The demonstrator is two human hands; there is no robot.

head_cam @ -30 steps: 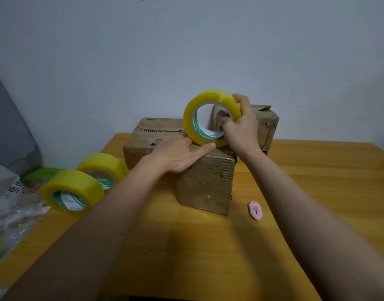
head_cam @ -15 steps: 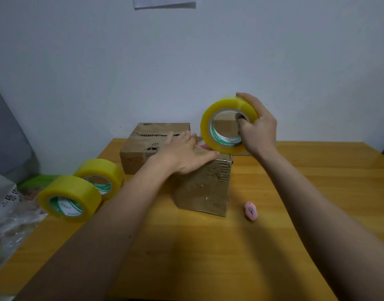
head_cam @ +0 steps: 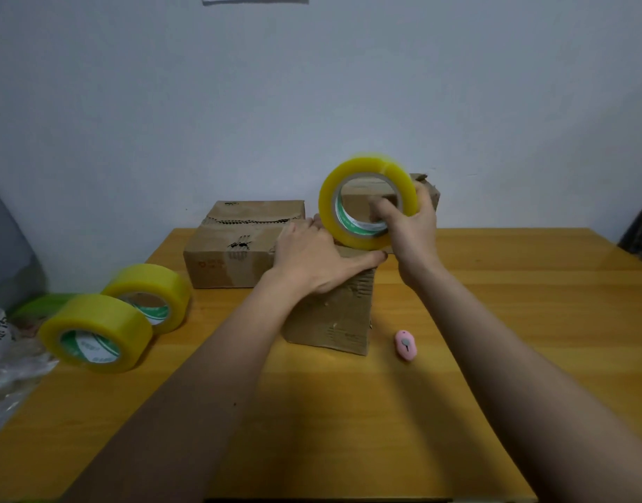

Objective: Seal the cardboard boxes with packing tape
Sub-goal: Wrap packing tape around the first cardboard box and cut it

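Nearest me, bare wooden table [head_cam: 312,430], with both my forearms reaching out across it. To the near left, a crinkled clear plastic bag [head_cam: 7,375] at the table edge. Just beyond it, two spare yellow tape rolls lying tilted: the near roll [head_cam: 94,332] and the far roll [head_cam: 150,297], touching or almost touching; I cannot tell which. A green item behind them is blurred, not identified. Right of centre, a small pink cutter [head_cam: 405,344] lies flat on the table, near the small box but apart from it. The small box [head_cam: 334,314] stands mid-table, its worn front face toward me. My left hand [head_cam: 312,259] lies flat on its top, fingers straight and together, pressing down, thumb out toward the right edge. My right hand [head_cam: 412,230] grips the roll in use [head_cam: 366,201]: fingers hooked through the core, thumb outside on the yellow rim, roll upright with its lower edge at the box top, just beside my left fingertips. Tape strip itself not resolvable; the roll is motion-blurred. Behind, left, a wider flat box [head_cam: 239,245] with a torn top seam. Behind the roll, a third box [head_cam: 430,190], mostly hidden. Farthest, the pale wall [head_cam: 312,103].
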